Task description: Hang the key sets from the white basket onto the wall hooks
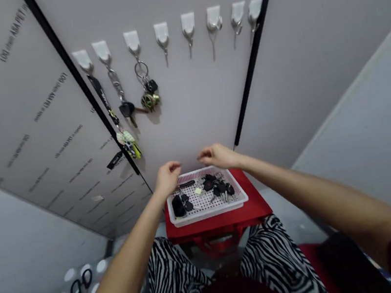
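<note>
A white plastic basket with a perforated bottom holds several black-headed keys, a small pale yellow piece and a black pouch-like thing. Over its back left corner is my left hand, fingers curled in and close together. My right hand hovers above the back rim, thumb and fingers drawn together in a pinch. Anything small between the fingers of either hand is too blurred to make out. A slim black thing lies in the basket just below my left hand.
A row of white adhesive hooks runs along the grey panel. Key bunches hang from the left ones: a black strap with charms, a black-headed key and a ring with a brass charm. The basket stands on a red surface.
</note>
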`<state>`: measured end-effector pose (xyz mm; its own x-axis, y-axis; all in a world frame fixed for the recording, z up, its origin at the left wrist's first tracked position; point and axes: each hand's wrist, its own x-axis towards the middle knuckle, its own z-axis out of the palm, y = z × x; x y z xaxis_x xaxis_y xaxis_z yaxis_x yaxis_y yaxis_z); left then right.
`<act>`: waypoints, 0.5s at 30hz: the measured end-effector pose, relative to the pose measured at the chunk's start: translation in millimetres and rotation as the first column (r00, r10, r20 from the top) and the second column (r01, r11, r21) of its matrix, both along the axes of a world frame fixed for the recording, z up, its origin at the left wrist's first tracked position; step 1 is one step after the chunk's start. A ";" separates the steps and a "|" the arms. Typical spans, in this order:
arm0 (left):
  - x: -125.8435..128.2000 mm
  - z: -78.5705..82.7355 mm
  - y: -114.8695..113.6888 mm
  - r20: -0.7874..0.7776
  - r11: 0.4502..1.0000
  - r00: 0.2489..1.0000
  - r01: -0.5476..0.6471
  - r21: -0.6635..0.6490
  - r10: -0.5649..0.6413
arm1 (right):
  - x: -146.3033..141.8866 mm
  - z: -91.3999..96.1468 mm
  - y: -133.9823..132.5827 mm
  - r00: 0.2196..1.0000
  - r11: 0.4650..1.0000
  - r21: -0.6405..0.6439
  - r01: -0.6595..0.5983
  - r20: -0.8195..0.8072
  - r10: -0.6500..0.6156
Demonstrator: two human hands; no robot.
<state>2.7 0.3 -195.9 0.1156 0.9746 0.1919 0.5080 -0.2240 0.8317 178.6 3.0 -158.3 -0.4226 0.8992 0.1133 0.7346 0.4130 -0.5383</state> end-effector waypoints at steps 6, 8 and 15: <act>41.4 -55.4 -17.2 -0.380 0.983 0.907 0.167 -0.076 -0.184 | 30.7 -67.0 -23.8 0.929 0.996 0.080 -0.037 0.369 0.005; 52.6 -57.9 -17.8 -0.486 0.982 0.855 0.183 -0.040 -0.180 | 28.6 -70.2 -22.4 0.900 0.992 0.122 -0.040 0.436 -0.017; 59.0 -60.5 -14.3 -0.549 0.981 0.813 0.167 -0.098 -0.193 | 17.7 -69.4 -18.6 0.942 0.999 0.028 0.023 0.334 -0.031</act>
<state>61.7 -13.9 -256.4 0.3642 0.9313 0.0007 0.8390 -0.3284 0.4338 196.3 -15.6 -227.7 -0.4156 0.9095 -0.0089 0.8815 0.4003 -0.2505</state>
